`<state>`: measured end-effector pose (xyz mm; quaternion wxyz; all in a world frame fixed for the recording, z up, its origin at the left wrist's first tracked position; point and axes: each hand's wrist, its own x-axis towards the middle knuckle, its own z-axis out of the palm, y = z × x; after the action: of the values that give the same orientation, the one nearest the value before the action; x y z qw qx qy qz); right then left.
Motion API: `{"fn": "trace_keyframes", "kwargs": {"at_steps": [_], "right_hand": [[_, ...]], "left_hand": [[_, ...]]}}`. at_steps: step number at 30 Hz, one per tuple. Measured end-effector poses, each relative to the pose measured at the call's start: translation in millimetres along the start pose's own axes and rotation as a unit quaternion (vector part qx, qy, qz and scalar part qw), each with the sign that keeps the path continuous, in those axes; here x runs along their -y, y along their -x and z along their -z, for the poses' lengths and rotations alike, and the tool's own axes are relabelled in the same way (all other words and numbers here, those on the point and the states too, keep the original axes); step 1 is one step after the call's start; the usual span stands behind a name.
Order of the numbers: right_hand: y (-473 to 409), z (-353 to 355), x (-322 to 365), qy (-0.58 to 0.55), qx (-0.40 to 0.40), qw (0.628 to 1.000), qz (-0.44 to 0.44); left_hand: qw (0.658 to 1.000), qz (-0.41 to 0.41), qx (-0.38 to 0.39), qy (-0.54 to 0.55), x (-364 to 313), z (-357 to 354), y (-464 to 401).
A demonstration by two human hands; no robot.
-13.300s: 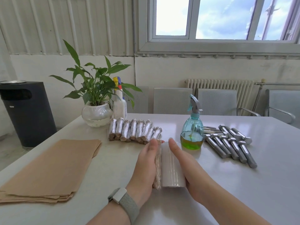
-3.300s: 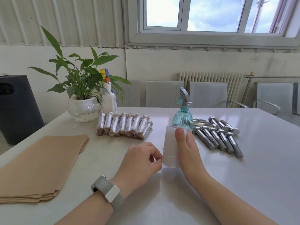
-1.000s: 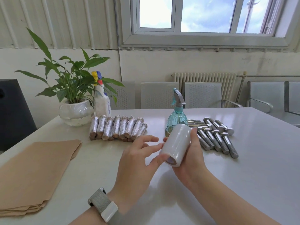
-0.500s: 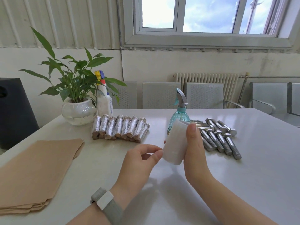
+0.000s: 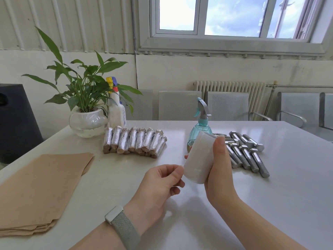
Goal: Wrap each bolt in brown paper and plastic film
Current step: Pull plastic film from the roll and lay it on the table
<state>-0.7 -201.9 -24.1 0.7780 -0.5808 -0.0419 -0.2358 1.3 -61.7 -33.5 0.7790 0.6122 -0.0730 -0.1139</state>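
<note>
Right hand: the right hand (image 5: 219,170) grips the roll of plastic film (image 5: 199,157), thumb up along its right side, fingers curled behind; the roll is tilted and lifted off the desk (image 5: 270,204), over its middle
Left hand: the left hand (image 5: 158,184) has thumb and forefinger pinched together at the roll's lower left edge; it looks like the loose end of the film is between them, but the film itself is too clear to make out; a grey watch band (image 5: 122,226) sits on the wrist
Bare bolts: a cluster of steel bolts (image 5: 246,154) lies just right of the roll, toward the desk's far right part, heads pointing to the far edge
Wrapped bolts: a row of wrapped bolts (image 5: 134,142) lies side by side left of centre, near the far edge, brown paper showing at their near ends
Brown paper: a stack of brown paper sheets (image 5: 37,192) lies flat along the desk's left edge, reaching the near left corner
Behind the roll: a teal spray bottle (image 5: 200,123) stands upright, partly hidden by the roll
Far left corner: a potted plant (image 5: 86,105) in a round glass pot, with a white spray bottle (image 5: 116,109) just beside it
</note>
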Motion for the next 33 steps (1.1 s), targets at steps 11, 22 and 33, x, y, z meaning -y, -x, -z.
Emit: {"fn": "trace_keyframes", "kwargs": {"at_steps": [11, 22, 33], "right_hand": [[-1, -1, -1, -0.011, -0.008, 1.0, -0.004], [5, -5, 2, 0.067, -0.016, 0.997, 0.027], [6, -6, 4, 0.091, 0.006, 0.995, 0.041]], "left_hand": [[0.964, -0.154, -0.082, -0.199, -3, 11, -3], [0.85, -0.301, -0.085, -0.424, -3, 3, 8], [0.821, -0.328, -0.028, -0.466, -14, 11, 9]]}}
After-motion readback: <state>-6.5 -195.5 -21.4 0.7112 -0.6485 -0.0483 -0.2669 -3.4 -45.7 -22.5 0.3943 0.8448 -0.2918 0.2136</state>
